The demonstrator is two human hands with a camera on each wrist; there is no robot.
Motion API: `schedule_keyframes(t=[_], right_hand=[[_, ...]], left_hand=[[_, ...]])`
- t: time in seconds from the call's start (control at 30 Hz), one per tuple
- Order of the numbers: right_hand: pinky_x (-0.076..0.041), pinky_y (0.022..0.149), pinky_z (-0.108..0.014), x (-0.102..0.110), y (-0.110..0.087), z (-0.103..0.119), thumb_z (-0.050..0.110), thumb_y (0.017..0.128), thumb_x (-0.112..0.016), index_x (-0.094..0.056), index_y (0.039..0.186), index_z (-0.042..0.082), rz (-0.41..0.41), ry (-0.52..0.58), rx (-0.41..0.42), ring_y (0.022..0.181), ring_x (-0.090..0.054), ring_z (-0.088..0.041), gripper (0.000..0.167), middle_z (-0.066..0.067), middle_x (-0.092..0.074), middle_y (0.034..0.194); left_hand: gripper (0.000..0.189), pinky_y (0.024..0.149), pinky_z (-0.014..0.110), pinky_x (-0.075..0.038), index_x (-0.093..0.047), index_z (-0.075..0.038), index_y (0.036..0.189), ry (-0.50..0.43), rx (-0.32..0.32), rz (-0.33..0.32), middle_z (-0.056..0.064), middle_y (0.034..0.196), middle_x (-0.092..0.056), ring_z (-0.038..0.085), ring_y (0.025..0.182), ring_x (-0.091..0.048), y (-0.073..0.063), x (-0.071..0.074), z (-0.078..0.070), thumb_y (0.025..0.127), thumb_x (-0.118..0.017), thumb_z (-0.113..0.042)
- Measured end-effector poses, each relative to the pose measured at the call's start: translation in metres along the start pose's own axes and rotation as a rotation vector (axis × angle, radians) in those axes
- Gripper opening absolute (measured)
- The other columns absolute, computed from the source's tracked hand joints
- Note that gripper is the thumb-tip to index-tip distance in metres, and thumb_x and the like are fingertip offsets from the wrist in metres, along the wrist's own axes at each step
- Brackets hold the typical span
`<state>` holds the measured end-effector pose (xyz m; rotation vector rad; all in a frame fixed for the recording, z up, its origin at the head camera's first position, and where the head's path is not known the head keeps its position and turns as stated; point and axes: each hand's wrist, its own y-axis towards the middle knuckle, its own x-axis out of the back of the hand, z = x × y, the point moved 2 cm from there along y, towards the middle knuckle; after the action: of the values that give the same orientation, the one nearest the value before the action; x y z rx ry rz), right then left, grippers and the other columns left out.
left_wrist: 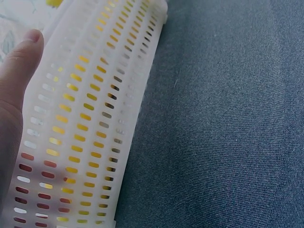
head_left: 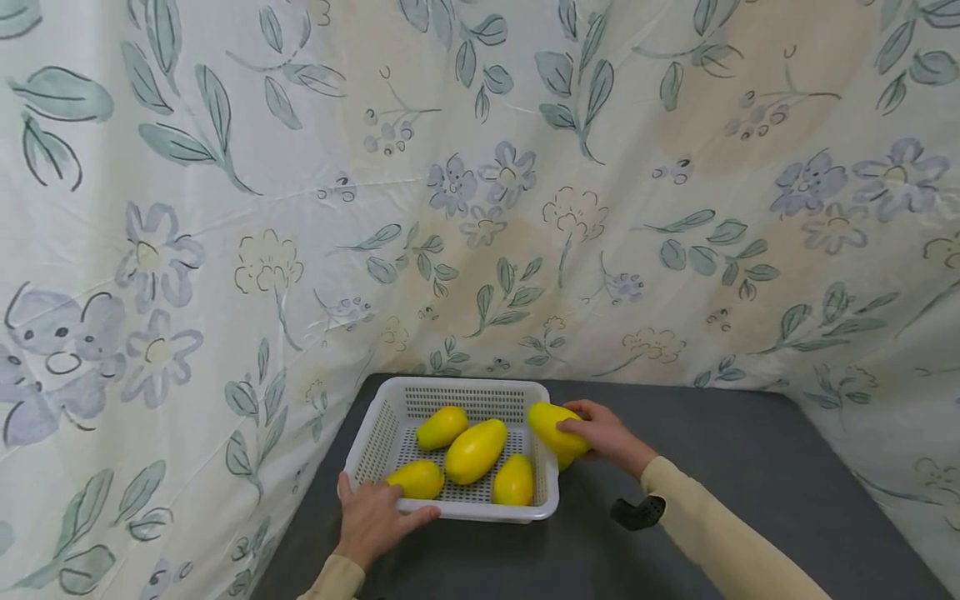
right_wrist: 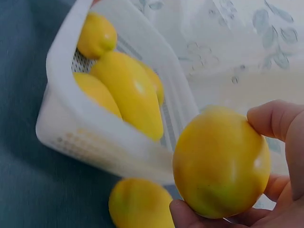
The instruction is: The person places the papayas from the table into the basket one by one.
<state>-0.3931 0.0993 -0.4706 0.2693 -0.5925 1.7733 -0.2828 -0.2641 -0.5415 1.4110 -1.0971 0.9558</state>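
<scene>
A white plastic basket [head_left: 472, 506] with slotted walls holds several yellow mangoes, one of them a large mango [head_left: 476, 451] in the middle. My left hand [head_left: 372, 518] grips the basket's front left corner, its thumb [left_wrist: 21, 64] along the rim outside. Through the slots in the left wrist view, reddish patches of fingers show behind the wall. Over the basket's right rim, my right hand [head_left: 606, 435] holds a mango [right_wrist: 221, 161] between thumb and fingers. Just outside that wall lies another mango [right_wrist: 140, 204], mostly hidden below the held one in the head view.
The basket stands on a dark grey cloth-covered table [head_left: 712, 475], near its back edge. A floral curtain [head_left: 480, 275] hangs behind and to the left. A black band [head_left: 637, 512] sits at the right wrist.
</scene>
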Motion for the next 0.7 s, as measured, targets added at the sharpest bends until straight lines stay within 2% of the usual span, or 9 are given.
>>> schedule_keyframes(t=[0.2, 0.5, 0.7], right_hand=[[-0.060, 0.090, -0.055, -0.0110, 0.0005, 0.0088, 0.033, 0.096, -0.068, -0.047, 0.146, 0.005, 0.010, -0.023, 0.018, 0.107, -0.065, -0.031, 0.061, -0.025, -0.056, 0.140], [-0.061, 0.088, -0.052, -0.0050, -0.0047, 0.0037, 0.031, 0.101, -0.060, -0.043, 0.148, 0.003, 0.004, 0.007, 0.007, 0.115, -0.063, -0.040, 0.058, -0.028, -0.054, 0.143], [-0.063, 0.082, -0.045, -0.0029, -0.0066, 0.0033, 0.033, 0.099, -0.062, -0.043, 0.147, 0.002, 0.017, 0.013, 0.008, 0.114, -0.063, -0.040, 0.059, -0.028, -0.056, 0.140]], left_hand=[[0.078, 0.111, 0.082, -0.020, -0.074, -0.011, 0.075, -0.009, 0.009, 0.015, 0.004, 0.069, -0.063, 0.029, 0.085, -0.064, 0.0007, 0.0010, -0.0035, 0.073, -0.060, -0.087], [0.076, 0.111, 0.082, -0.020, -0.073, -0.011, 0.075, -0.010, 0.000, 0.008, 0.004, 0.069, -0.063, 0.030, 0.084, -0.064, 0.0010, 0.0045, -0.0030, 0.073, -0.062, -0.086], [0.078, 0.112, 0.081, -0.019, -0.075, -0.010, 0.078, -0.006, 0.015, 0.016, 0.006, 0.071, -0.066, 0.030, 0.086, -0.064, 0.0011, 0.0011, -0.0013, 0.073, -0.061, -0.087]])
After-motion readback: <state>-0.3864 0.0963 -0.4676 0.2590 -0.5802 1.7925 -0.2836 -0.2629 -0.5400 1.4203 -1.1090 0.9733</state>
